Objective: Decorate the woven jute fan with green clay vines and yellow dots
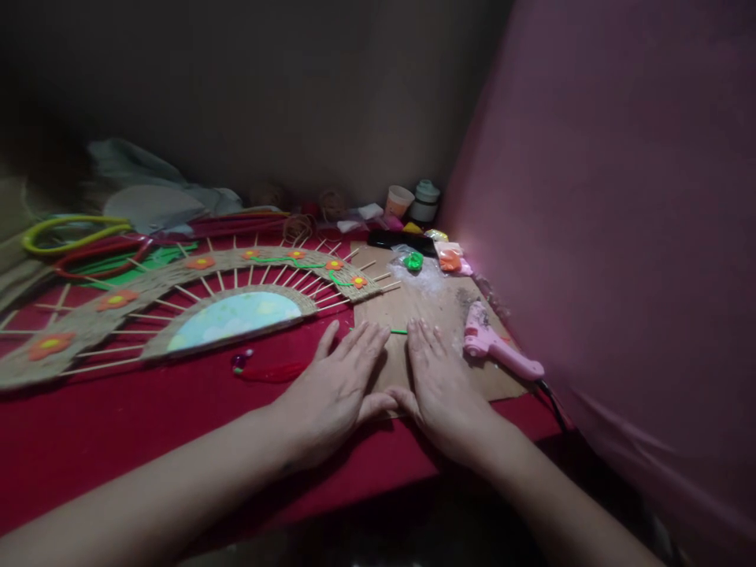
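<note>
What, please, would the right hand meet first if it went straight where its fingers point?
The right hand would likely meet the clear plastic by the green lump; depth is unclear.

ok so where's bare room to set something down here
The widest bare patch is red cloth between the fan and left forearm, left of the red strip. A smaller one lies between left forearm and right forearm, before the board. It's crowded along the back, around the cup and jar, and at the board's right, by the glue gun.

Cloth free front-left, glue gun right
</note>
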`<action>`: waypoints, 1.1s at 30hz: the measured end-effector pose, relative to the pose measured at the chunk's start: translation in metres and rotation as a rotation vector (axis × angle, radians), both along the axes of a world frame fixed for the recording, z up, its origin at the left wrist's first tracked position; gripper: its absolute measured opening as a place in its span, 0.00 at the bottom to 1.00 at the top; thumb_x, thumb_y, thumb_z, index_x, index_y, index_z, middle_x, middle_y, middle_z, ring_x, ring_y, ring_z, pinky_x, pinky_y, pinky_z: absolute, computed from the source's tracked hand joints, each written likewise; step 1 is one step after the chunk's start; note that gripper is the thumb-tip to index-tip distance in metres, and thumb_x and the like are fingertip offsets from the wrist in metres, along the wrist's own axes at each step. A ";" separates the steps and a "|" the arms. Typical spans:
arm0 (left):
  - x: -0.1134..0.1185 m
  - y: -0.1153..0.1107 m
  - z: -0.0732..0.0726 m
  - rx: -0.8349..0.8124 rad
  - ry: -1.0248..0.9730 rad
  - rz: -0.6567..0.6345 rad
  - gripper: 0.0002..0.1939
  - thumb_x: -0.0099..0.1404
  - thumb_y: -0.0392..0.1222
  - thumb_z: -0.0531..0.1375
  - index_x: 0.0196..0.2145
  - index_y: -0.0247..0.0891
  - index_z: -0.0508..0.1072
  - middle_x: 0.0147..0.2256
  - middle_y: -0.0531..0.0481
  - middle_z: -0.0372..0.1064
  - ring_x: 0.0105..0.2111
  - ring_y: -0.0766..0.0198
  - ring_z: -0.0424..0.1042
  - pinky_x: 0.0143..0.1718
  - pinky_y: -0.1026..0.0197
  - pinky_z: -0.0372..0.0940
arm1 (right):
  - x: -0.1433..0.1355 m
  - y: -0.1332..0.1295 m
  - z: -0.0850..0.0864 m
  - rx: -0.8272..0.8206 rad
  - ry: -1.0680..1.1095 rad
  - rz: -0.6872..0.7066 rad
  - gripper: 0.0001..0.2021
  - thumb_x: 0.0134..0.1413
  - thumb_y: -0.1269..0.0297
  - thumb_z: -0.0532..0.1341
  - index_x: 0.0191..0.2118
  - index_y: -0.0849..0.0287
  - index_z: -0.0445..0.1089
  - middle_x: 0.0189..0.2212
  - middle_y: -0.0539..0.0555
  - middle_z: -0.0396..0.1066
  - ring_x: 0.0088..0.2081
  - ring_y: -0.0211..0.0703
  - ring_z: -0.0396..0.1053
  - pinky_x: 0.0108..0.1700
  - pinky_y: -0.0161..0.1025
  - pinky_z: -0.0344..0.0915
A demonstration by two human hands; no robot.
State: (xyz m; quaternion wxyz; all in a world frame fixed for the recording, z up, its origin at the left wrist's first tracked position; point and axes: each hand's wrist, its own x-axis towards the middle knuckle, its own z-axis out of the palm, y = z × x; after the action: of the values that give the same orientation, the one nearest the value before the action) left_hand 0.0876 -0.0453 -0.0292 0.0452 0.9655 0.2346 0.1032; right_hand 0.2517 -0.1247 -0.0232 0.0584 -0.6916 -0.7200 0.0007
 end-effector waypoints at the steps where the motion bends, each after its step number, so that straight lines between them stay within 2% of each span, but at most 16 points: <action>1: 0.000 -0.002 0.000 0.003 0.007 -0.001 0.39 0.67 0.63 0.42 0.64 0.29 0.51 0.63 0.34 0.50 0.64 0.46 0.47 0.62 0.40 0.40 | 0.000 -0.003 -0.003 0.009 -0.004 0.000 0.40 0.58 0.49 0.53 0.62 0.84 0.49 0.63 0.77 0.44 0.64 0.65 0.41 0.63 0.58 0.48; 4: 0.001 -0.002 0.000 0.012 0.018 -0.002 0.39 0.66 0.63 0.43 0.64 0.32 0.51 0.63 0.36 0.50 0.63 0.45 0.47 0.61 0.39 0.39 | 0.001 -0.006 -0.003 0.015 -0.026 -0.008 0.40 0.58 0.49 0.54 0.62 0.84 0.49 0.63 0.77 0.44 0.64 0.66 0.41 0.63 0.58 0.47; 8: 0.003 0.006 0.000 0.026 0.033 0.028 0.37 0.68 0.60 0.44 0.64 0.31 0.50 0.63 0.36 0.48 0.64 0.45 0.45 0.61 0.38 0.38 | 0.004 0.006 0.005 -0.033 -0.056 -0.045 0.41 0.59 0.47 0.52 0.62 0.84 0.47 0.63 0.76 0.43 0.65 0.65 0.40 0.64 0.57 0.44; 14: 0.000 0.003 0.000 0.009 0.020 0.002 0.37 0.66 0.62 0.45 0.64 0.35 0.51 0.63 0.39 0.50 0.63 0.44 0.46 0.61 0.38 0.41 | 0.007 0.000 0.001 -0.006 -0.026 -0.031 0.42 0.58 0.43 0.50 0.62 0.82 0.49 0.63 0.75 0.45 0.65 0.65 0.41 0.63 0.59 0.47; 17: -0.003 0.013 0.003 0.024 -0.046 0.048 0.35 0.68 0.60 0.44 0.63 0.35 0.52 0.62 0.36 0.52 0.63 0.46 0.48 0.60 0.38 0.40 | 0.009 0.002 0.006 -0.001 -0.004 -0.042 0.42 0.59 0.43 0.49 0.63 0.81 0.47 0.63 0.75 0.44 0.65 0.64 0.40 0.63 0.58 0.47; 19: -0.005 0.024 0.007 0.015 -0.103 0.120 0.32 0.70 0.56 0.44 0.63 0.32 0.51 0.60 0.35 0.56 0.60 0.45 0.53 0.59 0.38 0.45 | 0.011 0.008 0.015 0.004 -0.009 -0.057 0.42 0.59 0.45 0.49 0.64 0.81 0.45 0.64 0.74 0.42 0.66 0.62 0.39 0.63 0.58 0.47; 21: -0.009 0.035 0.012 -0.002 -0.156 0.173 0.29 0.70 0.51 0.45 0.62 0.31 0.51 0.55 0.35 0.62 0.55 0.46 0.60 0.54 0.41 0.53 | 0.015 0.014 0.024 0.014 -0.032 -0.066 0.41 0.59 0.47 0.52 0.64 0.81 0.44 0.64 0.74 0.41 0.66 0.62 0.38 0.63 0.57 0.46; 24: -0.013 0.044 0.016 0.019 -0.224 0.180 0.24 0.69 0.45 0.48 0.59 0.32 0.56 0.51 0.38 0.65 0.49 0.49 0.63 0.50 0.46 0.59 | 0.026 0.018 0.029 0.021 -0.060 -0.064 0.37 0.59 0.56 0.55 0.64 0.81 0.46 0.64 0.74 0.44 0.65 0.62 0.42 0.64 0.56 0.46; 27: -0.011 0.044 0.015 0.014 -0.255 0.155 0.24 0.69 0.42 0.48 0.60 0.31 0.55 0.50 0.37 0.66 0.49 0.50 0.63 0.51 0.48 0.59 | 0.034 0.018 0.028 0.041 -0.057 -0.061 0.32 0.59 0.62 0.53 0.63 0.81 0.48 0.63 0.73 0.48 0.64 0.61 0.47 0.64 0.54 0.47; 30: -0.006 0.039 0.009 -0.006 -0.231 0.117 0.26 0.69 0.42 0.47 0.62 0.32 0.49 0.53 0.37 0.64 0.53 0.50 0.61 0.53 0.45 0.56 | 0.030 0.019 0.028 0.036 -0.012 -0.030 0.32 0.60 0.62 0.52 0.64 0.78 0.48 0.63 0.70 0.48 0.65 0.58 0.46 0.64 0.52 0.49; 33: -0.001 0.032 0.000 0.057 -0.196 0.092 0.25 0.69 0.40 0.46 0.62 0.33 0.49 0.57 0.36 0.60 0.57 0.51 0.58 0.57 0.43 0.50 | 0.017 0.023 0.029 -0.022 0.033 0.055 0.32 0.60 0.61 0.52 0.64 0.77 0.47 0.64 0.69 0.46 0.65 0.57 0.44 0.64 0.50 0.48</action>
State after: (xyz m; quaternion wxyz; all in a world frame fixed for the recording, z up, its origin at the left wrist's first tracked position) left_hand 0.0870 -0.0136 -0.0288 0.0357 0.9399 0.2702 0.2056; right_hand 0.2687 -0.1020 0.0053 0.0626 -0.6719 -0.7377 0.0217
